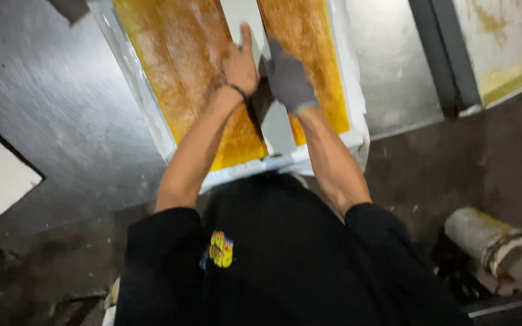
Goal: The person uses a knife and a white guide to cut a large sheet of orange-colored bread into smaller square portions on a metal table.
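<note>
Grey strip (276,121) lying between two amber-coated panels (182,72), directly under both hands; bare left hand (240,66) pressing flat, fingers extended, gloved right hand (289,81) resting spread alongside, grasping nothing. Sitting on white-wrapped board (152,115), steel table (49,102) beyond, dark floor (454,169) below.

Tray (152,115) on metal table (49,102), two slabs (182,66) side by side in tray, roll (496,241) on floor at right

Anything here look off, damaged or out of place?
Only the right hand wears a grey glove; the left hand is bare, both pressed on the pale centre strip of a screen frame. Its orange mesh looks blotchy and worn. Yellow staining marks the wall panel at upper right.
</note>
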